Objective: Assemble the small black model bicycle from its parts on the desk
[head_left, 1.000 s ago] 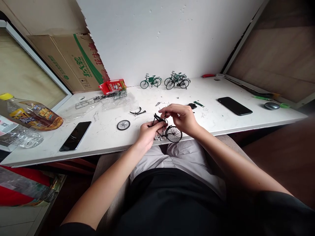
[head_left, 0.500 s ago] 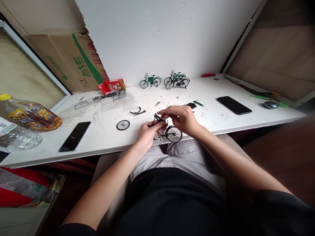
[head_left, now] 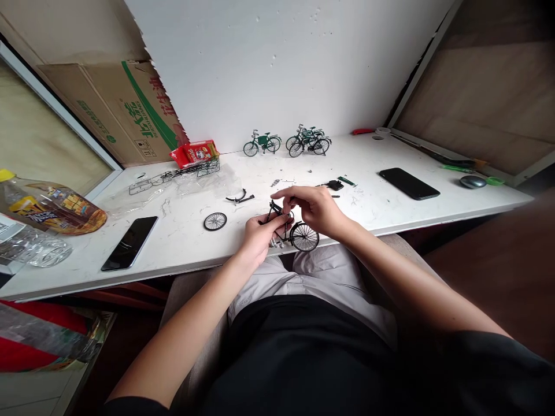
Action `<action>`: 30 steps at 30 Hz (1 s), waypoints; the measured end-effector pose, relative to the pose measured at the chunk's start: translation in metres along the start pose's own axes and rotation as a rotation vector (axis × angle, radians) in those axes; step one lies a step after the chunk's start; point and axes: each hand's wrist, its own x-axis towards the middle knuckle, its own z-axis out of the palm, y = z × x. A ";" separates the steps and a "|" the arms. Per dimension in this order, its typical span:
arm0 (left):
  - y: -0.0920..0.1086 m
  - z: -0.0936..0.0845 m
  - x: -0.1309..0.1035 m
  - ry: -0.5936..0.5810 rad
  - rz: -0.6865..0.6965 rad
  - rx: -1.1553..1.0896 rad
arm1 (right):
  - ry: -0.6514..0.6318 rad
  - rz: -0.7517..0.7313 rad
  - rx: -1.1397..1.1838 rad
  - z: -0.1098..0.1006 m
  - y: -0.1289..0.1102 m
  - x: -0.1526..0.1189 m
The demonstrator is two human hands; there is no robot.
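A black model bicycle [head_left: 304,237] with one spoked wheel fitted is held over the table's front edge. My left hand [head_left: 258,236] grips its frame between thumb and fingers. Just above the frame is my right hand [head_left: 318,209], its thumb and a finger pressed together and the index finger stretched out to the left. Whatever sits in that pinch is too small to make out. A loose spoked wheel [head_left: 215,221] lies on the table left of my hands. Beyond the wheel are curved black mudguard-like pieces [head_left: 240,197].
Finished model bicycles [head_left: 262,143] stand along the wall. Small black parts [head_left: 335,185] and a phone [head_left: 410,184] lie to the right. Leftward are another phone [head_left: 130,242], bottles [head_left: 56,205], a red packet [head_left: 195,154] and black part frames [head_left: 173,174] on clear plastic.
My right hand's thumb and finger have drawn into a pinch close to the bicycle frame. My left hand keeps its grip. The whole view has shifted slightly.
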 end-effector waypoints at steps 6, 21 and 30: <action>-0.001 0.000 0.000 -0.001 0.004 0.011 | 0.065 0.082 0.097 0.001 -0.001 0.000; 0.001 0.002 -0.002 0.007 -0.008 0.015 | 0.254 0.008 0.010 0.008 0.002 0.002; 0.001 0.001 -0.002 0.019 -0.010 0.032 | 0.300 -0.006 0.041 0.011 0.003 -0.002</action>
